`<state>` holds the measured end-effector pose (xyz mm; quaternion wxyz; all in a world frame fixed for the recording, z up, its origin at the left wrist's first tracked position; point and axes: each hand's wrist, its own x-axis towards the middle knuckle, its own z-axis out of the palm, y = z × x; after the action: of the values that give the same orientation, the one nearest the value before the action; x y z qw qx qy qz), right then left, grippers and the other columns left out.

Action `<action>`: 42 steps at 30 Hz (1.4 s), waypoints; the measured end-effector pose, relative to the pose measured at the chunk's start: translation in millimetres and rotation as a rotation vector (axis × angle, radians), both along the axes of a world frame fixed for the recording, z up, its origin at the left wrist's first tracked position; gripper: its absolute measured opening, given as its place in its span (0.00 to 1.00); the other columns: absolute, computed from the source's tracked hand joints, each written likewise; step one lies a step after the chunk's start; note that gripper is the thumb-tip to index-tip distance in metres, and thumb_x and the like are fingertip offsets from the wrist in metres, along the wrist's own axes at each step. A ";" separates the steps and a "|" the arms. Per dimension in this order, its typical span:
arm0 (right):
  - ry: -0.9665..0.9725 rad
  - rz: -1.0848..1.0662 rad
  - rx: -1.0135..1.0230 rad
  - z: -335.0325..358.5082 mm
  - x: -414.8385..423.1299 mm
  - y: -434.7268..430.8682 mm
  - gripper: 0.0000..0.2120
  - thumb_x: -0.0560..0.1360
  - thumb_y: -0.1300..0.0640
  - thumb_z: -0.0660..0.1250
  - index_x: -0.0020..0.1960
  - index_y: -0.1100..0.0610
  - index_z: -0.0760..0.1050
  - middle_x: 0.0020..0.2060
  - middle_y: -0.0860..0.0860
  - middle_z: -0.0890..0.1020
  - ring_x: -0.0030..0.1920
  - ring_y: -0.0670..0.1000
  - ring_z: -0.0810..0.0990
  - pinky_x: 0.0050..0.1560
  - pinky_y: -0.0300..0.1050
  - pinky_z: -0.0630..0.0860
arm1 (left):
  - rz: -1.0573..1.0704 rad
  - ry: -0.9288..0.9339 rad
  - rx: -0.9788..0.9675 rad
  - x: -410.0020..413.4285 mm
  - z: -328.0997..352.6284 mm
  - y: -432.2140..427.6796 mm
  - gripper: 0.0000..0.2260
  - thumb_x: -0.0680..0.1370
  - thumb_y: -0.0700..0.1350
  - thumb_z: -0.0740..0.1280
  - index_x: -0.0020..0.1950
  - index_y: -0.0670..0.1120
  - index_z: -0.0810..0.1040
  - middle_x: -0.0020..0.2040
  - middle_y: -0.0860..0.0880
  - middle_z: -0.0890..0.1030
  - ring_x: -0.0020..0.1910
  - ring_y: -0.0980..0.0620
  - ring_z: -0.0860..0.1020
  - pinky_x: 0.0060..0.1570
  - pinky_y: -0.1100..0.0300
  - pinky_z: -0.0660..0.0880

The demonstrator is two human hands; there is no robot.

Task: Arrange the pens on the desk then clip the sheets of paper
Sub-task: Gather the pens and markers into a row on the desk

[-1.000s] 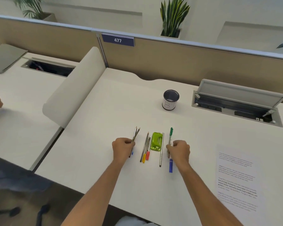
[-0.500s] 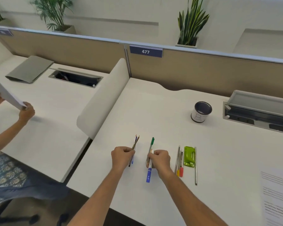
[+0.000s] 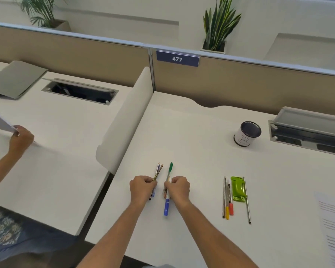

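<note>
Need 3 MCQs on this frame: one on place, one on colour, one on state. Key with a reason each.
1. Where does the clip lie?
A) in the cup
B) among the loose pens to the right of both hands
C) on the paper

2. What colour is the cap of the pen that sticks out above the right hand?
A) red
B) green
C) black

3. What is the left hand doing?
A) lying flat on the desk
B) holding the paper
C) gripping a bundle of pens

Key:
1 B: the clip lies within the row of loose pens, with pens on both its sides.
2 B: the cap at the far end of the pen is green.
3 C: its fingers are curled round the bundle.
</note>
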<state>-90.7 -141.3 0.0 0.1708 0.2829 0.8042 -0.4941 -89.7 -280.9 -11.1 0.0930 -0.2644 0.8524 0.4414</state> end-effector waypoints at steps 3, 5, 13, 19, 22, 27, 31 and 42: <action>-0.013 0.003 0.015 -3.9 -4.1 -2.9 0.25 0.71 0.63 0.76 0.29 0.53 0.61 0.25 0.49 0.64 0.27 0.50 0.61 0.26 0.40 0.58 | -0.031 0.024 -0.009 -2.7 -2.3 1.1 0.04 0.76 0.41 0.78 0.48 0.42 0.92 0.41 0.44 0.91 0.42 0.47 0.87 0.48 0.58 0.82; -0.017 0.003 0.012 -6.2 -6.1 -2.3 0.26 0.71 0.61 0.79 0.29 0.53 0.61 0.25 0.49 0.66 0.27 0.50 0.63 0.27 0.41 0.61 | -0.061 0.031 -0.017 -4.3 -3.6 1.7 0.05 0.76 0.42 0.80 0.49 0.42 0.92 0.42 0.46 0.91 0.42 0.48 0.88 0.49 0.56 0.85; 0.007 -0.055 0.084 -5.9 -10.6 4.7 0.15 0.70 0.54 0.82 0.37 0.54 0.75 0.34 0.50 0.81 0.35 0.53 0.78 0.37 0.44 0.72 | -0.104 0.072 -0.032 -8.1 -8.1 -2.6 0.10 0.73 0.46 0.84 0.49 0.43 0.91 0.40 0.47 0.89 0.41 0.48 0.87 0.51 0.53 0.85; 0.008 -0.081 0.056 -0.8 -14.9 7.4 0.15 0.71 0.56 0.81 0.51 0.59 0.79 0.48 0.56 0.85 0.47 0.58 0.86 0.49 0.55 0.85 | -0.113 0.070 -0.092 -4.9 -3.1 -5.5 0.07 0.75 0.51 0.82 0.46 0.48 0.91 0.38 0.54 0.88 0.40 0.54 0.86 0.46 0.53 0.86; -0.001 -0.116 0.005 -2.5 -14.3 8.9 0.16 0.72 0.58 0.81 0.51 0.61 0.77 0.46 0.59 0.86 0.32 0.58 0.84 0.44 0.64 0.88 | -0.123 0.065 -0.104 -2.9 -0.6 -5.9 0.08 0.75 0.54 0.81 0.45 0.50 0.90 0.37 0.55 0.88 0.40 0.54 0.86 0.44 0.53 0.86; 0.019 -0.158 -0.020 -6.2 -9.9 13.5 0.12 0.75 0.61 0.79 0.52 0.62 0.77 0.42 0.60 0.86 0.32 0.61 0.86 0.40 0.64 0.88 | -0.137 0.068 -0.102 -1.5 -0.6 -8.5 0.04 0.77 0.49 0.79 0.45 0.50 0.90 0.38 0.53 0.88 0.40 0.52 0.87 0.45 0.49 0.87; 0.032 -0.183 -0.075 -7.4 -1.2 19.3 0.08 0.77 0.64 0.75 0.52 0.64 0.78 0.43 0.65 0.87 0.34 0.60 0.87 0.39 0.63 0.89 | -0.157 0.067 -0.045 -0.6 -4.4 -9.4 0.03 0.78 0.41 0.77 0.45 0.47 0.90 0.37 0.50 0.88 0.39 0.47 0.87 0.43 0.44 0.88; 0.249 -0.305 0.207 -2.8 60.9 88.6 0.11 0.79 0.61 0.71 0.43 0.47 0.77 0.37 0.46 0.83 0.36 0.49 0.84 0.29 0.45 0.76 | -0.268 0.174 -0.189 -0.6 -7.6 8.3 0.03 0.78 0.45 0.79 0.45 0.49 0.89 0.34 0.57 0.84 0.33 0.59 0.82 0.35 0.64 0.79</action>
<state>-29.8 -52.6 -2.9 -0.0366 0.3539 0.8134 -0.4603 -90.3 -272.6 -18.6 0.0517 -0.1168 0.9225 0.3643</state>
